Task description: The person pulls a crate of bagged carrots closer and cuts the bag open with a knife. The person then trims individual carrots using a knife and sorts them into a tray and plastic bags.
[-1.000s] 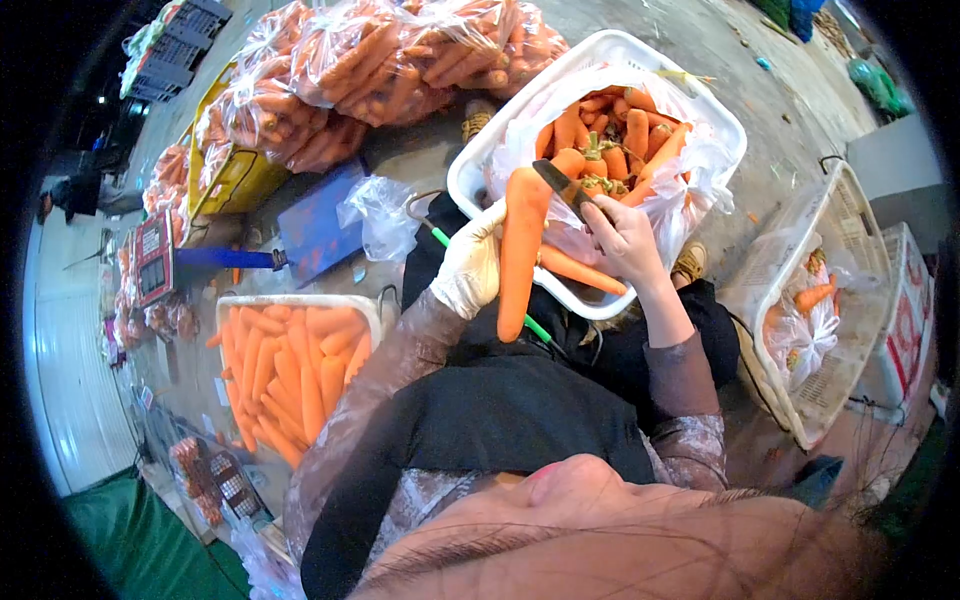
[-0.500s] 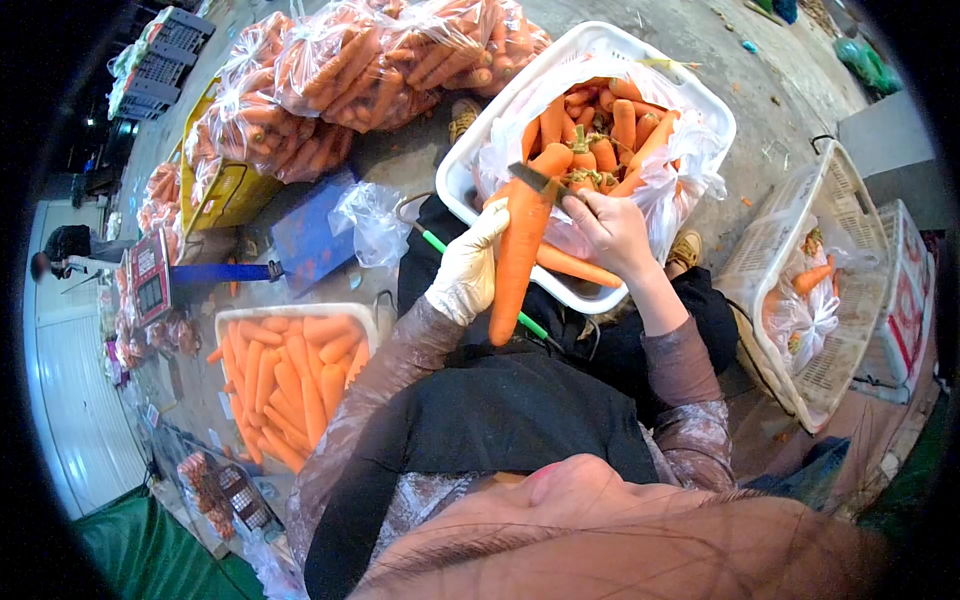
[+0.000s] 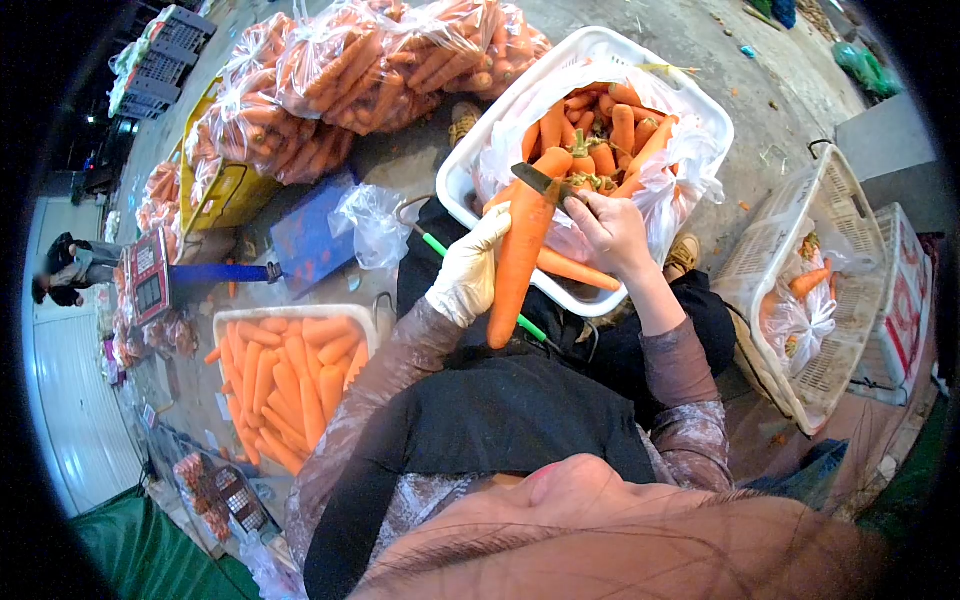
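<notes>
In the head view my left hand (image 3: pixel 472 268), in a pale glove, is closed around a large carrot (image 3: pixel 520 262) that slants with its tip toward me. My bare right hand (image 3: pixel 612 232) grips a knife, its handle hidden by the fingers. The dark blade (image 3: pixel 537 179) lies across the carrot near its top end. Just beyond both hands stands a white basket (image 3: pixel 718 112) lined with a plastic bag and full of carrots (image 3: pixel 622 130), some with leafy stubs. One loose carrot (image 3: pixel 578 268) lies at the basket's near edge, under my hands.
At left a white crate (image 3: pixel 372 318) holds many carrots. Behind it are a scale (image 3: pixel 150 275) with a blue platform (image 3: pixel 305 235) and bagged carrots (image 3: pixel 340 75) on a yellow crate (image 3: pixel 225 190). A worn basket (image 3: pixel 745 345) stands at right. Another person (image 3: pixel 75 268) is at far left.
The knife and carrot stay in my hands, with only a slight shift of the blade and carrot. The person at far left has moved more into view.
</notes>
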The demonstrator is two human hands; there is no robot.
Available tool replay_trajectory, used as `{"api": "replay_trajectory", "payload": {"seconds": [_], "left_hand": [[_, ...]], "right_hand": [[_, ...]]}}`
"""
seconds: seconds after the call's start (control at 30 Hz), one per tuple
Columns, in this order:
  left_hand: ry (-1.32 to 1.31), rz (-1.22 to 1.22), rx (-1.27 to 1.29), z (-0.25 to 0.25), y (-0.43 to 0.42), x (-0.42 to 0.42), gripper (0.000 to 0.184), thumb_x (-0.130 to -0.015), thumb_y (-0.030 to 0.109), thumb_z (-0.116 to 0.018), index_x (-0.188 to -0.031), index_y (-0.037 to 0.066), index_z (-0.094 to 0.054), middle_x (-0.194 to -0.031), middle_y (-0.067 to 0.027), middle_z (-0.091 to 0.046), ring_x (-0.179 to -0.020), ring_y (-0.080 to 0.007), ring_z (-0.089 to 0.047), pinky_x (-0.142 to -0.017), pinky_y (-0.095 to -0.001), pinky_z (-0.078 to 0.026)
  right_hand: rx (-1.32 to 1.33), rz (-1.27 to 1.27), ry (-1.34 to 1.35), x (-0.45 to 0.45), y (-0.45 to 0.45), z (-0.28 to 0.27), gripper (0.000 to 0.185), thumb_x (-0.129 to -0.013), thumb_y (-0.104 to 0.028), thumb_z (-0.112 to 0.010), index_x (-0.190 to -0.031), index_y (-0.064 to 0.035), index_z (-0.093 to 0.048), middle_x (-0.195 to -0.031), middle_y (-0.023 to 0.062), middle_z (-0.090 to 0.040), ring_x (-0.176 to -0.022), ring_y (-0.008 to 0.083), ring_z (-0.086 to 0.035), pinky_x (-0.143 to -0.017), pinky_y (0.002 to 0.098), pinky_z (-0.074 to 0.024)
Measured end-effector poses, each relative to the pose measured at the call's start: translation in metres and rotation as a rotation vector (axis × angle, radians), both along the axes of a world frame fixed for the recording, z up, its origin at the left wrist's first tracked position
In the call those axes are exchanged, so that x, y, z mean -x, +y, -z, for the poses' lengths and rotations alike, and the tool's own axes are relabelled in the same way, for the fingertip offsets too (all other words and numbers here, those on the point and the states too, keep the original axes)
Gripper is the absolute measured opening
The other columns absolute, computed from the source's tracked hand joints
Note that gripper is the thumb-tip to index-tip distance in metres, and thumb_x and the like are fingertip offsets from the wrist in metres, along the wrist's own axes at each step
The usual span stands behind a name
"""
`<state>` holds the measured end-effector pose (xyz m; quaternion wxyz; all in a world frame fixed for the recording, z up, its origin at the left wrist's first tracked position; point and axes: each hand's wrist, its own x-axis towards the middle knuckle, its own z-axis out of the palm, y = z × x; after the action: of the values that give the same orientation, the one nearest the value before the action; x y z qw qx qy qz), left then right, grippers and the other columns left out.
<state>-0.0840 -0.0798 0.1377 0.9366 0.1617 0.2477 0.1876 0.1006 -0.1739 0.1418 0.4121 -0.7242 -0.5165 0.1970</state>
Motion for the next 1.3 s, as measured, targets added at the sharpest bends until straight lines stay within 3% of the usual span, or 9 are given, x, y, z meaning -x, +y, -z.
{"api": "replay_trajectory", "payload": {"seconds": [0.33,0.4,0.53,0.6,0.67,0.77,1.17,1.23,1.3], "left_hand": [[0.004,-0.052,-0.021,0.003,-0.005,-0.003,0.039,-0.092,0.018,-0.052,-0.128,0.005,-0.044,-0.118,-0.0091,-0.056,-0.104,-0.0203,-0.057,-0.089,-0.0346,-0.047],[0.004,-0.088,-0.011,0.003,-0.003,-0.004,0.039,-0.091,0.016,-0.053,-0.127,0.004,-0.044,-0.117,-0.0098,-0.056,-0.103,-0.0205,-0.057,-0.090,-0.0336,-0.047],[-0.050,0.003,-0.054,0.006,0.009,-0.006,0.038,-0.094,0.022,-0.048,-0.128,0.006,-0.043,-0.115,-0.0106,-0.056,-0.097,-0.0209,-0.059,-0.083,-0.0346,-0.051],[-0.052,0.003,0.060,0.004,0.011,-0.004,0.038,-0.094,0.026,-0.047,-0.124,0.002,-0.046,-0.107,-0.0167,-0.059,-0.091,-0.0262,-0.062,-0.080,-0.0397,-0.052],[-0.043,0.019,0.098,0.006,0.013,-0.001,0.038,-0.094,0.025,-0.047,-0.123,0.002,-0.047,-0.106,-0.0172,-0.060,-0.088,-0.0277,-0.062,-0.077,-0.0413,-0.053],[-0.143,-0.005,0.189,0.003,0.011,-0.001,0.034,-0.094,0.023,-0.047,-0.120,0.002,-0.048,-0.108,-0.0164,-0.060,-0.090,-0.0283,-0.062,-0.075,-0.0460,-0.053],[-0.191,0.053,0.157,0.003,0.010,0.003,0.033,-0.094,0.022,-0.047,-0.120,0.003,-0.049,-0.109,-0.0147,-0.060,-0.090,-0.0272,-0.062,-0.075,-0.0450,-0.053],[-0.169,0.023,0.181,0.001,0.009,0.001,0.033,-0.094,0.022,-0.048,-0.120,0.002,-0.049,-0.109,-0.0148,-0.060,-0.090,-0.0271,-0.062,-0.076,-0.0447,-0.053],[-0.152,-0.007,0.207,0.002,0.009,0.000,0.032,-0.093,0.022,-0.048,-0.120,0.002,-0.049,-0.109,-0.0149,-0.060,-0.091,-0.0271,-0.062,-0.076,-0.0445,-0.053]], "right_hand": [[-0.004,-0.110,0.061,0.014,-0.001,0.003,0.040,-0.087,-0.047,-0.048,-0.091,-0.0130,-0.069,-0.065,0.0157,-0.061,-0.065,0.0322,-0.062,-0.058,0.0391,-0.0474],[0.004,-0.209,-0.033,0.022,-0.002,-0.006,0.037,-0.086,-0.037,-0.053,-0.073,-0.0028,-0.062,-0.056,0.0162,-0.052,-0.052,0.0313,-0.055,-0.050,0.0367,-0.0407],[-0.052,-0.339,-0.138,0.031,-0.008,-0.010,0.036,-0.083,-0.041,-0.057,-0.070,-0.0078,-0.064,-0.055,0.0146,-0.052,-0.053,0.0316,-0.054,-0.050,0.0384,-0.0410],[-0.047,-0.303,-0.145,0.025,-0.008,-0.003,0.034,-0.083,-0.041,-0.058,-0.073,-0.0092,-0.066,-0.054,0.0141,-0.052,-0.052,0.0302,-0.055,-0.050,0.0374,-0.0412],[0.019,-0.117,-0.076,0.018,-0.007,-0.004,0.036,-0.084,-0.043,-0.056,-0.079,-0.0085,-0.068,-0.055,0.0149,-0.054,-0.052,0.0302,-0.056,-0.049,0.0367,-0.0411],[0.123,-0.055,-0.130,0.007,-0.005,0.006,0.039,-0.085,-0.044,-0.054,-0.084,-0.0080,-0.069,-0.056,0.0164,-0.055,-0.052,0.0306,-0.057,-0.048,0.0370,-0.0410],[0.124,-0.047,-0.203,0.010,-0.003,0.005,0.039,-0.086,-0.043,-0.054,-0.082,-0.0077,-0.069,-0.055,0.0160,-0.055,-0.052,0.0301,-0.058,-0.048,0.0373,-0.0415],[0.084,-0.016,-0.153,0.011,-0.002,0.002,0.051,-0.085,-0.057,-0.047,-0.086,-0.0116,-0.070,-0.058,0.0165,-0.058,-0.056,0.0338,-0.060,-0.051,0.0425,-0.0448],[0.089,-0.011,-0.146,0.011,-0.002,0.001,0.050,-0.085,-0.056,-0.047,-0.087,-0.0126,-0.070,-0.058,0.0160,-0.058,-0.056,0.0332,-0.060,-0.051,0.0420,-0.0448]]}}
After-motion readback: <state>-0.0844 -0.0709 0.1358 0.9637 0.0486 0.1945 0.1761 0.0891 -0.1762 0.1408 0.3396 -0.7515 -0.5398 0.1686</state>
